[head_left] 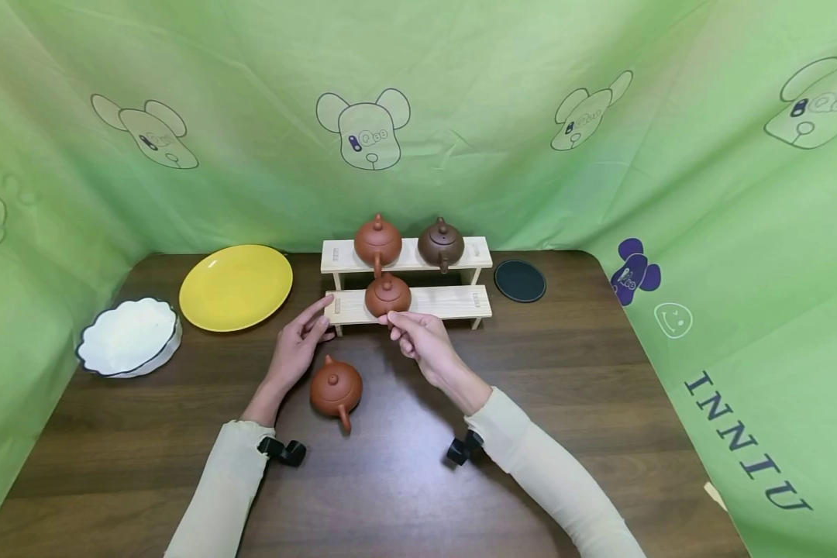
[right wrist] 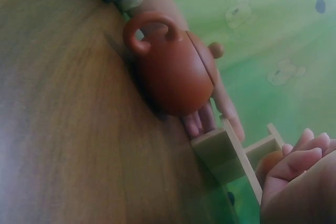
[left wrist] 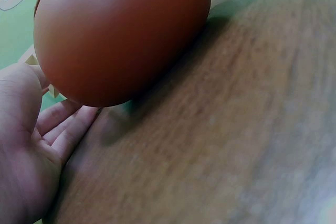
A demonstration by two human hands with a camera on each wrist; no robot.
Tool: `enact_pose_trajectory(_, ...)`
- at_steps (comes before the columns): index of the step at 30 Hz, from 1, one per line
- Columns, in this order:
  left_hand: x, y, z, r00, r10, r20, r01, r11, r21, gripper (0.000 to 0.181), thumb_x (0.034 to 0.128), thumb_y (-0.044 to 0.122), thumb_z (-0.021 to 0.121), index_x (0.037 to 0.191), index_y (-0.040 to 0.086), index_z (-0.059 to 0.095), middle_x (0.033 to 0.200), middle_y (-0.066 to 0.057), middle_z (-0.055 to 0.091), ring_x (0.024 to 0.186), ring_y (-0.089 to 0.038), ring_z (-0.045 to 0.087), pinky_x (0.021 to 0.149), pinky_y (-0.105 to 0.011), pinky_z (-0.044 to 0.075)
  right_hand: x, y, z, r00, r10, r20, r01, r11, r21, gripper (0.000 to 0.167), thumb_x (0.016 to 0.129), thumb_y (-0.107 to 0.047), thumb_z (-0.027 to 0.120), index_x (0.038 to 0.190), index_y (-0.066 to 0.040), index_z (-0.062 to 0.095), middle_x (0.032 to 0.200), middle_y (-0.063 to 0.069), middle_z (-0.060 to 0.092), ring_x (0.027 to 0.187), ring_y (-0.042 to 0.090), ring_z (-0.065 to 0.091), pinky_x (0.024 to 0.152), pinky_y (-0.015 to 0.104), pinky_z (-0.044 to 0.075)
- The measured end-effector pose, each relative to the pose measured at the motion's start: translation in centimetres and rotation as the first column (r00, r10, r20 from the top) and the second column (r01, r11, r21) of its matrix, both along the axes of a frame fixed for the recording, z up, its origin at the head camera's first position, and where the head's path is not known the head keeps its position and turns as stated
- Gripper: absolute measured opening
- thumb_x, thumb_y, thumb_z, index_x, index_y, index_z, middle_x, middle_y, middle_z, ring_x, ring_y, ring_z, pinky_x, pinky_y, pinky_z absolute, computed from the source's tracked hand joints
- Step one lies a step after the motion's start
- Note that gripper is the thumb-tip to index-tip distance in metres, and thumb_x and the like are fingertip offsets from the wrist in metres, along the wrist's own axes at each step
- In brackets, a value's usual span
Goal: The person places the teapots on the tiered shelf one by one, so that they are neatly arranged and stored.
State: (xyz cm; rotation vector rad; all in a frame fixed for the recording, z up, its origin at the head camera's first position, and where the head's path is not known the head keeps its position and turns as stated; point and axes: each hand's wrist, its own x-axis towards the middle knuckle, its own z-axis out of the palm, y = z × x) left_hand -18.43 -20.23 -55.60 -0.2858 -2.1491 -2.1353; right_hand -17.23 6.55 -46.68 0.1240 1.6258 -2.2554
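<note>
On the lower step of a light wooden two-tier stand (head_left: 453,302) sits a reddish-brown clay teapot (head_left: 387,293). My right hand (head_left: 425,341) pinches this teapot at its near side with thumb and fingertips; the hand hides the pinched part. At the stand's left end, my left hand (head_left: 296,345) touches the lower step, its fingers fairly straight. A second reddish-brown teapot (head_left: 335,389) stands on the table beside the left hand, its handle toward me. It fills much of the left wrist view and stands mid-frame in the right wrist view.
The upper step holds a reddish-brown teapot (head_left: 377,242) and a dark brown teapot (head_left: 441,243). To the left are a yellow plate (head_left: 237,288) and a white scalloped bowl (head_left: 129,339). A dark round coaster (head_left: 520,280) lies right of the stand. Green cloth (head_left: 460,170) encloses the table.
</note>
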Motion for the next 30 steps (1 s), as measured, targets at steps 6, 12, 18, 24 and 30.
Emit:
enact_pose_trajectory(6, 0.2, 0.2, 0.4, 1.0, 0.021, 0.006, -0.021, 1.0, -0.02, 0.044, 0.1131, 0.026, 0.069, 0.155, 0.015, 0.067, 0.157, -0.013, 0.064, 0.11, -0.008, 0.077, 0.09, -0.022, 0.068, -0.6, -0.4, -0.1, 1.0, -0.008, 0.009, 0.008, 1.0, -0.014, 0.021, 0.111, -0.012, 0.067, 0.109, 0.002, 0.082, 0.069, -0.006, 0.061, 0.052, 0.0, 0.042, 0.045, 0.012, 0.028)
enact_pose_trajectory(12, 0.5, 0.4, 1.4, 0.998, 0.024, 0.055, -0.019, 0.997, -0.079, 0.046, 0.1152, 0.029, 0.065, 0.159, 0.016, 0.064, 0.16, -0.012, 0.062, 0.112, -0.002, 0.075, 0.095, -0.024, 0.067, -1.0, -0.5, -0.3, 1.0, 0.002, 0.02, -0.001, 1.0, -0.026, 0.021, 0.112, -0.014, 0.067, 0.109, 0.0, 0.081, 0.068, -0.006, 0.061, 0.053, 0.002, 0.042, 0.046, 0.013, 0.027)
enact_pose_trajectory(18, 0.8, 0.8, 2.2, 0.996, 0.035, 0.088, -0.025, 0.994, -0.108, 0.045, 0.1174, 0.016, 0.059, 0.162, 0.01, 0.059, 0.16, -0.015, 0.06, 0.108, 0.005, 0.073, 0.096, -0.021, 0.066, -1.0, -0.3, -0.3, 1.0, 0.019, 0.021, -0.018, 0.999, -0.036, 0.021, 0.112, -0.015, 0.067, 0.11, 0.0, 0.081, 0.068, -0.005, 0.062, 0.053, 0.003, 0.043, 0.047, 0.014, 0.029)
enact_pose_trajectory(24, 1.1, 1.0, 2.8, 0.996, 0.035, 0.087, -0.025, 0.993, -0.113, 0.045, 0.1175, 0.012, 0.058, 0.162, 0.006, 0.057, 0.163, -0.018, 0.056, 0.108, 0.007, 0.072, 0.096, -0.02, 0.066, -1.0, -0.1, -0.2, 1.0, 0.026, 0.013, -0.025, 0.999, -0.047, 0.021, 0.112, -0.014, 0.066, 0.102, -0.006, 0.083, 0.07, -0.004, 0.064, 0.054, 0.003, 0.046, 0.046, 0.013, 0.031)
enact_pose_trajectory(30, 1.2, 1.1, 2.9, 0.996, 0.034, 0.085, -0.024, 0.994, -0.11, 0.045, 0.1177, 0.013, 0.057, 0.162, 0.005, 0.056, 0.163, -0.019, 0.056, 0.109, 0.008, 0.071, 0.096, -0.02, 0.066, -0.8, 0.1, -0.4, 1.0, 0.006, -0.015, -0.007, 0.999, -0.037, 0.019, 0.111, -0.014, 0.068, 0.104, -0.004, 0.082, 0.072, -0.003, 0.068, 0.056, 0.004, 0.054, 0.047, 0.012, 0.037)
